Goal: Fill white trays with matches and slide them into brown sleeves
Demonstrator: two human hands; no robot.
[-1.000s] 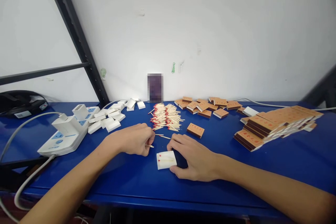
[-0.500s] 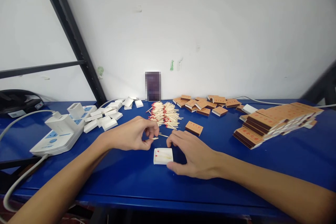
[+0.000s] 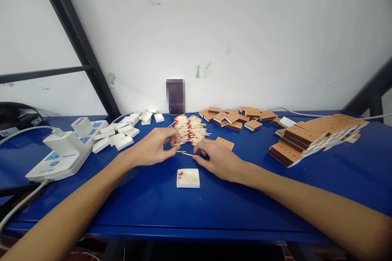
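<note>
A small white matchbox tray lies on the blue table with several red-headed matchsticks in it. Just beyond it, my left hand is at the near left side of the match pile, thumb and fingers curved and slightly apart. Loose matchsticks lie by its fingertips. My right hand has thumb and forefinger together at the right end of a matchstick, which points left toward my left thumb. An orange matchbox sleeve is partly hidden behind my right hand.
White trays are heaped at left beside a power strip with chargers. Orange matchboxes are scattered at the back, and a stack of them stands at right. A pixelated dark rectangle leans on the wall.
Both hands have moved away from me, off the tray and toward the match pile. My right hand has left the tray's right edge. More matchsticks now show inside the tray.
</note>
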